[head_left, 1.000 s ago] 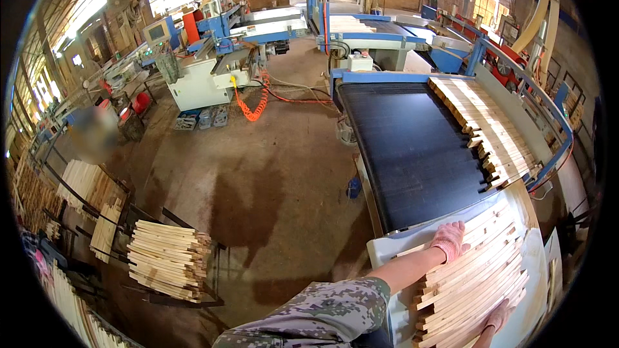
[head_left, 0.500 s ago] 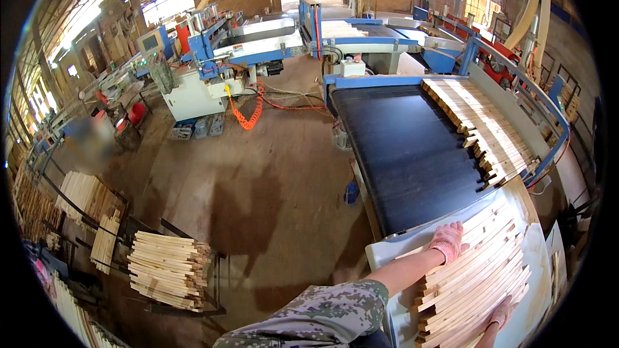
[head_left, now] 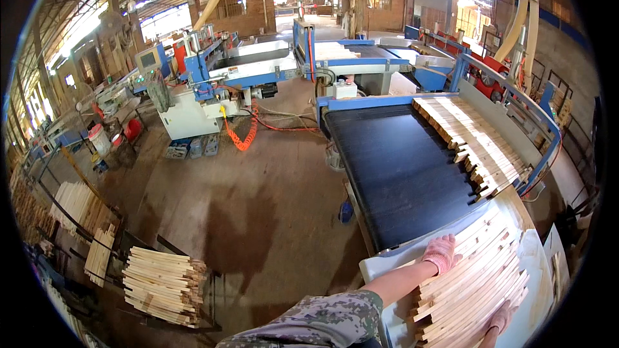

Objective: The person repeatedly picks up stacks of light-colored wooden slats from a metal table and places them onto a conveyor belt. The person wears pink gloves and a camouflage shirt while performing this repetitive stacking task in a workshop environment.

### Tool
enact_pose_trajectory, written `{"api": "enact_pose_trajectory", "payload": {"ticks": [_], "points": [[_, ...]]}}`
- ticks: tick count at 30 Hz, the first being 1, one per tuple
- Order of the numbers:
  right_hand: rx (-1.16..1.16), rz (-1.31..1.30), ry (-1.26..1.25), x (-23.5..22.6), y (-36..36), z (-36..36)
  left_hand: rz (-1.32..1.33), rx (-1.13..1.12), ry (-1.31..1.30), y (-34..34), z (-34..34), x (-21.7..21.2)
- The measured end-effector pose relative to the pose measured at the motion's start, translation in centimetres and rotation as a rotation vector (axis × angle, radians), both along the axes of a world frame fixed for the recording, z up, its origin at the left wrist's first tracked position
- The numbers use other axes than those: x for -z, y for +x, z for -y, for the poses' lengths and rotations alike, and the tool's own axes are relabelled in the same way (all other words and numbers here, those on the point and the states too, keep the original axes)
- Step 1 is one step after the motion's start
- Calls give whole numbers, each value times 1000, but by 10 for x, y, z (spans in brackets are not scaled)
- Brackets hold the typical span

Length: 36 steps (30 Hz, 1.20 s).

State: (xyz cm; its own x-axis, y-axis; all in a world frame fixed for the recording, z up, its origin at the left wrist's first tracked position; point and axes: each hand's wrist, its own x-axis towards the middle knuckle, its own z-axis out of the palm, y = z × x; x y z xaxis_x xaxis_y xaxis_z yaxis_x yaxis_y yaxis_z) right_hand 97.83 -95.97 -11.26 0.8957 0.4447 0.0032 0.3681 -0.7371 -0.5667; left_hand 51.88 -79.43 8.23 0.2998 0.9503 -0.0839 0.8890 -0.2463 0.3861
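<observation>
A row of pale wooden strips lies side by side on a light-coloured tabletop at the lower right. My left hand, in a pink-and-white knit glove, is closed over the row's far left side, with the thumb apart from the fingers. At the near right side my right hand, also gloved, grips the row's edge, its fingers partly hidden. The strips lie between both hands. Just beyond the tabletop is a black conveyor belt, with another row of strips along its right side.
A blue metal frame rises at the belt's right. Stacked strips rest on a rack at the lower left, with further stacks behind. A white-and-blue machine with an orange coiled hose stands across the brown floor.
The view has tilted slightly upward, so most things sit lower. My hands stay on the strips with little movement. The blurred shape at the left is gone, showing a white bucket.
</observation>
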Motion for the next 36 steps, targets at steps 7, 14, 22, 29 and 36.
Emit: {"api": "enact_pose_trajectory", "payload": {"ticks": [7,14,22,29,36], "points": [[-4,-41,-141,-69,-72,-3,-29,-11,1,-11,-1,7],[5,3,-61,-29,-24,10,-31,36,-65,-6,0,-13],[82,39,-173,-74,-71,11,-19,24,-54,-5,-4,1],[76,-6,-164,-72,-67,12,-24,3,30,-1,-9,23],[88,-10,-166,-83,-77,12,-62,18,-51,-5,-5,7]]}}
